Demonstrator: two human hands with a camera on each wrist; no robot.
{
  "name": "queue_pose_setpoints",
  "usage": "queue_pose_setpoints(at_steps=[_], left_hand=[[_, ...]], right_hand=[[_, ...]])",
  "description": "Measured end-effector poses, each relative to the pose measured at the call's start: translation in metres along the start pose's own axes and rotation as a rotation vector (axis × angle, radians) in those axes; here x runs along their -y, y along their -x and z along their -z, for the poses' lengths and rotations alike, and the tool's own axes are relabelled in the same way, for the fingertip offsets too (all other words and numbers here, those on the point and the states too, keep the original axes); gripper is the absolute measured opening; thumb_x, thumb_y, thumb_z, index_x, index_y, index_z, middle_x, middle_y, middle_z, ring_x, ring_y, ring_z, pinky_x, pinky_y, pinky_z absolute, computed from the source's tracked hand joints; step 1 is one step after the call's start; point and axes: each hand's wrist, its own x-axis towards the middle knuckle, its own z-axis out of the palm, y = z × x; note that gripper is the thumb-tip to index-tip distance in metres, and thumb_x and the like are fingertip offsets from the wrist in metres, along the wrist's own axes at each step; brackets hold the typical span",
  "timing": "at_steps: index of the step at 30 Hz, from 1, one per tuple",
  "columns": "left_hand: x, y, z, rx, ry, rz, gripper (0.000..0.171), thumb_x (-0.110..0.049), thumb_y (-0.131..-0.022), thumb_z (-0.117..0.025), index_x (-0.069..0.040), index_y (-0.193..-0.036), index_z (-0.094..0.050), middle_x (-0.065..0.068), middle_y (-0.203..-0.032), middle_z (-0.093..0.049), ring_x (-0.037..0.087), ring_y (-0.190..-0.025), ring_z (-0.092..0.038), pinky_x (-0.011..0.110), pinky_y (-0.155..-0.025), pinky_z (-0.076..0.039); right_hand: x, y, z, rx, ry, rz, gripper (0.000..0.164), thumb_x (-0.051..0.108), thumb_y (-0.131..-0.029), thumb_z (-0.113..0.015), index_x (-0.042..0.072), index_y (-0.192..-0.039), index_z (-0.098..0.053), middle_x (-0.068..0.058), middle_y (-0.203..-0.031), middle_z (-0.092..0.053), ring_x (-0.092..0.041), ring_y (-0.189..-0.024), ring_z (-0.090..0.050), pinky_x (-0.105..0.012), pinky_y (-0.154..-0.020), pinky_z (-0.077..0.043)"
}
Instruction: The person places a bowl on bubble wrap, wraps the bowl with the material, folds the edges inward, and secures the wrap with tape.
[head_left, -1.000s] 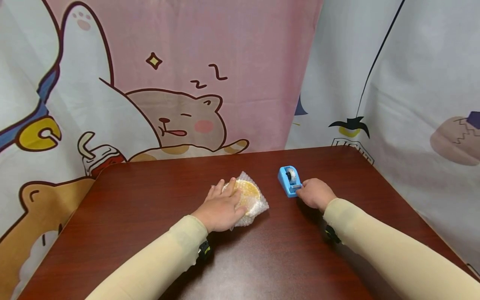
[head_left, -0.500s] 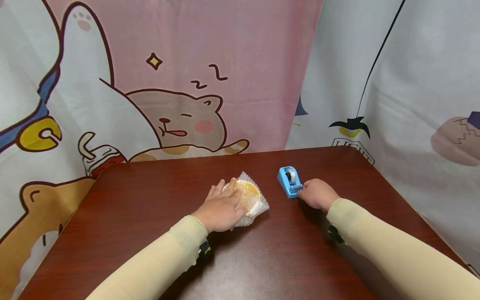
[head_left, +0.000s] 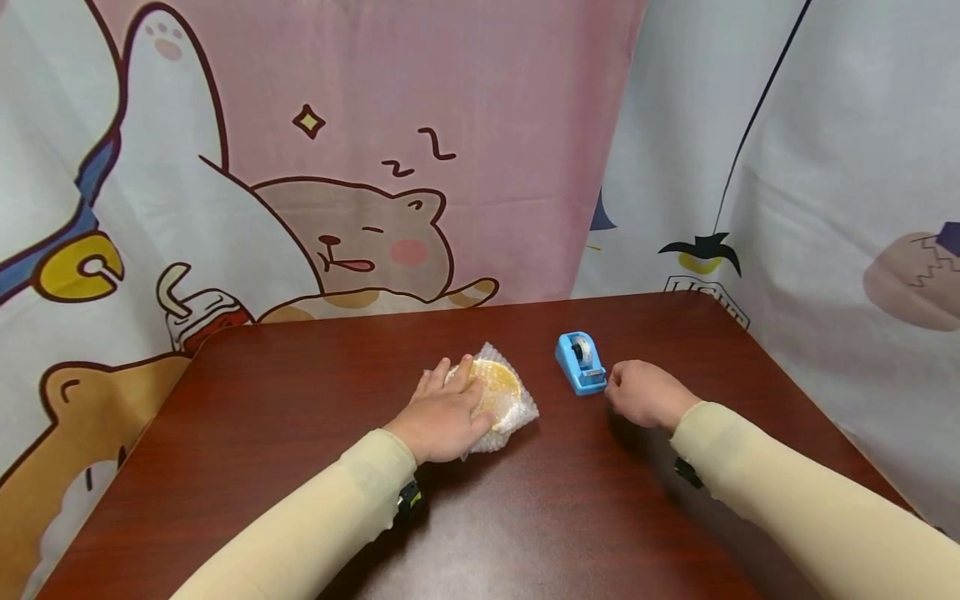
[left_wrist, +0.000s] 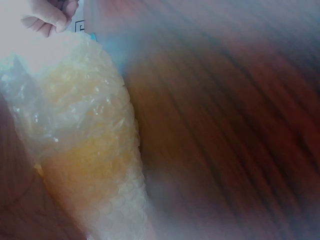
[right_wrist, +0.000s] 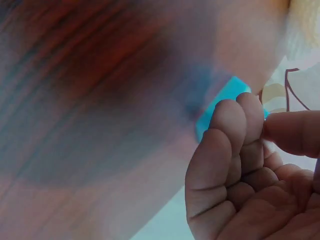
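Note:
A round yellow item wrapped in bubble wrap lies mid-table. My left hand rests on it with its fingers spread. The crinkled bubble wrap fills the left part of the left wrist view. Right of the package stands a light blue tape dispenser with a roll of clear tape. My right hand is just right of the dispenser's front end, fingers curled. In the right wrist view its thumb and forefinger pinch together before the blue dispenser; the clear tape between them hardly shows.
The dark red-brown wooden table reaches back to a hanging cloth printed with cartoon animals. Another printed cloth hangs along the right side. Dark straps with cameras sit at both wrists.
My right hand has drawn away from the dispenser's front end, to the right and slightly toward me. The dispenser has barely moved, and the left hand and the package stay where they were.

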Motion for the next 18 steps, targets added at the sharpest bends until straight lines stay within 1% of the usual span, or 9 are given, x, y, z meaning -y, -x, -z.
queue_pose_setpoints(at_steps=[4,10,14,18], left_hand=[[0.0003,0.0009,0.0005,-0.004,-0.003,-0.001,0.073,-0.059,-0.109,-0.033,-0.014,-0.165,-0.037,0.011,-0.179,-0.007,0.045,-0.164,-0.005,0.06,-0.132,-0.009],[0.0006,0.0008,0.0013,-0.001,-0.006,-0.003,0.073,-0.06,-0.109,-0.032,-0.014,-0.165,-0.037,0.011,-0.179,-0.006,0.045,-0.164,-0.005,0.06,-0.132,-0.008],[0.0012,0.0006,0.0007,-0.002,-0.007,-0.005,0.072,-0.06,-0.109,-0.032,-0.014,-0.165,-0.037,0.01,-0.179,-0.007,0.044,-0.164,-0.005,0.06,-0.132,-0.009],[0.0016,0.001,0.0009,0.0,-0.005,-0.004,0.072,-0.06,-0.109,-0.032,-0.015,-0.165,-0.037,0.009,-0.179,-0.005,0.044,-0.164,-0.005,0.06,-0.132,-0.009]], right_hand=[[0.0051,0.0033,0.0017,-0.012,0.005,0.012,0.018,0.017,-0.104,-0.055,0.002,-0.099,-0.064,-0.008,-0.076,-0.059,-0.021,-0.067,-0.055,-0.032,-0.058,-0.048],[0.0088,0.005,0.0042,-0.037,0.017,-0.019,0.021,0.019,-0.102,-0.057,0.0,-0.108,-0.065,-0.01,-0.082,-0.06,-0.022,-0.073,-0.056,-0.033,-0.061,-0.049],[0.0076,0.0032,0.0058,-0.049,-0.011,-0.02,0.021,0.022,-0.103,-0.057,0.003,-0.103,-0.065,-0.009,-0.08,-0.06,-0.022,-0.073,-0.055,-0.033,-0.061,-0.047],[0.0057,0.0005,0.008,-0.065,-0.075,-0.012,0.023,0.026,-0.102,-0.055,0.006,-0.096,-0.063,-0.009,-0.079,-0.058,-0.022,-0.075,-0.054,-0.033,-0.062,-0.046]])
